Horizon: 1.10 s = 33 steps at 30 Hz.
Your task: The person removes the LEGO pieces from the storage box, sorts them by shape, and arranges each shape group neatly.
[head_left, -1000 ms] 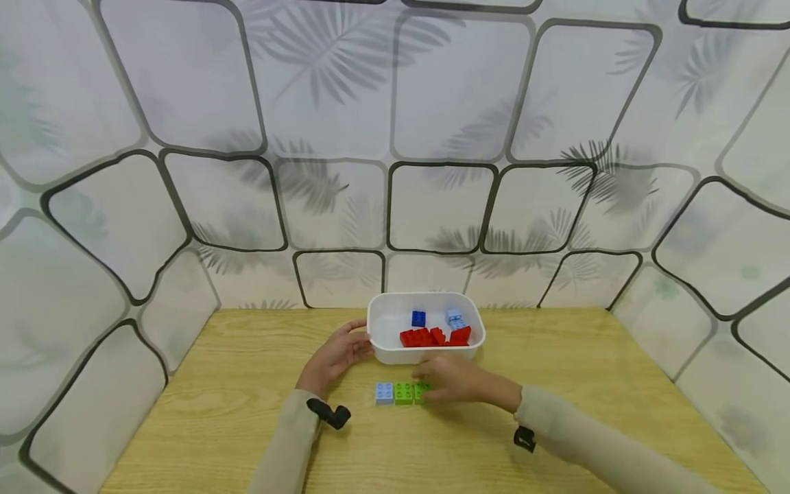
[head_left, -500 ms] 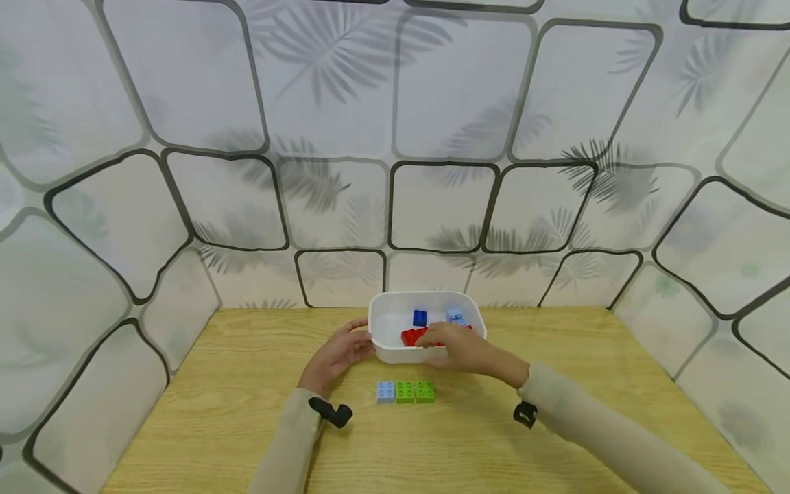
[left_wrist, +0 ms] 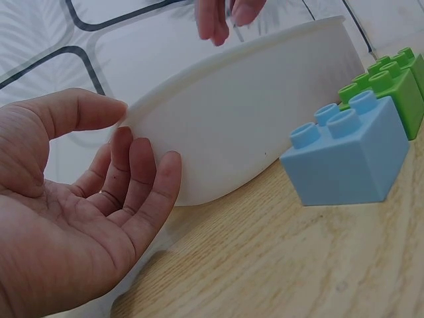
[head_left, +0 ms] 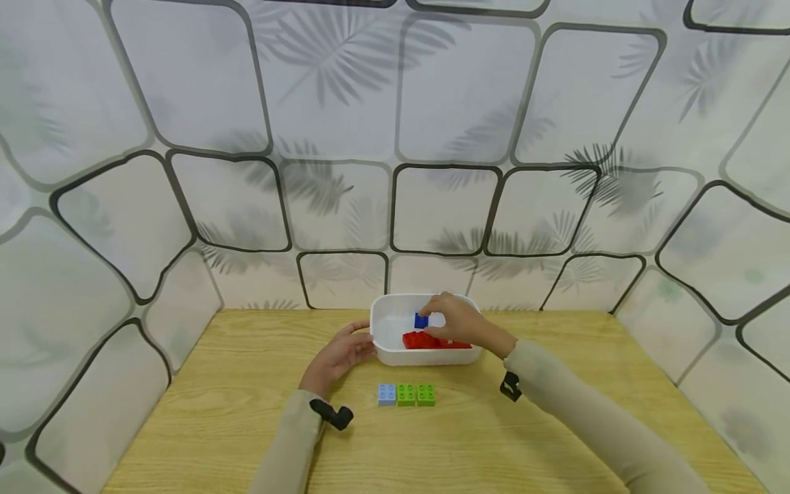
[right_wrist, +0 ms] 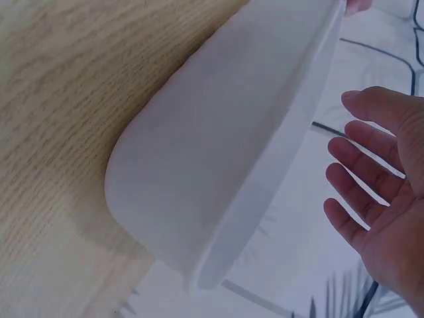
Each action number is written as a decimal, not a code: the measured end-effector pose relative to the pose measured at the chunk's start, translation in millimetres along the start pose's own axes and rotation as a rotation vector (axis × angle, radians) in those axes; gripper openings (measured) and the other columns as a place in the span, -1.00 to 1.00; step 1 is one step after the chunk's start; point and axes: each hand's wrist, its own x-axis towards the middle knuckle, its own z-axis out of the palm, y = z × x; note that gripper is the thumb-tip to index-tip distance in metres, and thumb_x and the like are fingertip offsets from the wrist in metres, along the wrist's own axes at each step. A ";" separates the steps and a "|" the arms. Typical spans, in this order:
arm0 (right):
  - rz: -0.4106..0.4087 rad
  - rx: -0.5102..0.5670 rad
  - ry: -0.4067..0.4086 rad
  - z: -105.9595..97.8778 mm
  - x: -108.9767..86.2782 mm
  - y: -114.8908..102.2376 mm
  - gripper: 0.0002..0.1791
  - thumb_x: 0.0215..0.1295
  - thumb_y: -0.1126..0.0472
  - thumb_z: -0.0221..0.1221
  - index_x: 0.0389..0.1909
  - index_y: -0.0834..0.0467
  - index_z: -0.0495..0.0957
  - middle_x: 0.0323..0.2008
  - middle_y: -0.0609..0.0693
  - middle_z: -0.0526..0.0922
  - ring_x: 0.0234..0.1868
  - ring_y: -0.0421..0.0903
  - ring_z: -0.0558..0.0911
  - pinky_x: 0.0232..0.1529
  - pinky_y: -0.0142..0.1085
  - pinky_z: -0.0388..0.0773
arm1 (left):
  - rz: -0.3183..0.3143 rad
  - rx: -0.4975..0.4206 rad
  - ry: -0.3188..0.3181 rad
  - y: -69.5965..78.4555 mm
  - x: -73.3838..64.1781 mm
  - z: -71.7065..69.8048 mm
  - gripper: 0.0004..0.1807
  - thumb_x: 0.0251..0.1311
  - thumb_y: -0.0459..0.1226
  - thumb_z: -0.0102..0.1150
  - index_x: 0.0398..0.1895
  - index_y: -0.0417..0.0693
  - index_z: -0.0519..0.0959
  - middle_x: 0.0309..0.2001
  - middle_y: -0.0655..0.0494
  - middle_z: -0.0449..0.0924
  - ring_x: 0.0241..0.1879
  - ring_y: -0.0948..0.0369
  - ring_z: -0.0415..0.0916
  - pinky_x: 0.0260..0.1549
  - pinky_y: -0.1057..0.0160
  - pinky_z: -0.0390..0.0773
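My left hand [head_left: 338, 353] holds the left end of a white plastic tub [head_left: 426, 357]. In the left wrist view, the thumb [left_wrist: 99, 111] meets the rim and the curled fingers [left_wrist: 165, 175] lie against the outer wall. Over the tub hovers my right hand [head_left: 459, 321], thumb and fingers apart, with nothing between them in the right wrist view. A dark blue toy brick [head_left: 421, 321] lies inside the tub beside its fingertips. Red toy bricks [head_left: 418, 340] lie along the tub's near side, partly covered by the hand. The tub's right part is hidden behind that hand.
In front of the tub, a light blue brick [head_left: 386, 394] and two green bricks [head_left: 416, 394] stand in a row on the wooden table [head_left: 234, 398]. A patterned cloth wall [head_left: 345, 206] rises behind the table and at both sides.
My right hand has moved from the green brick at the row's right end up over the tub, toward the dark blue brick. The left hand stays at the tub's left end.
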 end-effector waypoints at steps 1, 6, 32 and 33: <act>0.013 0.002 0.001 1.5 2.4 3.2 -0.75 0.23 0.25 0.39 -0.08 0.22 0.74 -0.11 0.12 0.75 -0.06 0.06 0.66 0.08 -0.01 0.60 | -0.002 0.000 0.001 -0.1 0.3 -0.1 -0.41 0.46 -0.41 0.02 0.48 -0.31 0.14 -0.04 0.02 0.66 -0.19 0.30 0.64 -0.07 0.28 0.66; 0.069 0.047 0.014 9.0 10.5 15.7 -0.71 0.21 0.27 0.39 -0.06 0.28 0.73 -0.08 0.20 0.74 -0.02 0.18 0.61 0.08 0.02 0.57 | -0.005 -0.006 -0.009 -0.7 2.2 -1.1 -0.41 0.46 -0.41 0.01 0.49 -0.31 0.12 -0.09 0.07 0.67 -0.20 0.31 0.65 -0.08 0.29 0.66; 0.157 -0.061 0.013 45.0 24.0 42.4 -0.62 0.21 0.23 0.41 0.02 0.30 0.70 0.04 0.21 0.71 0.08 0.17 0.54 0.18 0.08 0.50 | 0.012 -0.033 -0.023 -2.0 1.6 -0.3 -0.43 0.46 -0.44 -0.02 0.46 -0.32 0.13 -0.13 0.09 0.68 -0.22 0.31 0.67 -0.12 0.30 0.68; 0.155 -0.069 0.012 45.9 24.3 43.0 -0.63 0.21 0.22 0.41 0.01 0.30 0.71 0.03 0.21 0.72 0.07 0.17 0.55 0.17 0.08 0.51 | 0.014 -0.032 -0.021 -2.3 1.5 -0.2 -0.44 0.45 -0.43 -0.01 0.46 -0.31 0.13 -0.13 0.08 0.68 -0.22 0.31 0.67 -0.12 0.30 0.68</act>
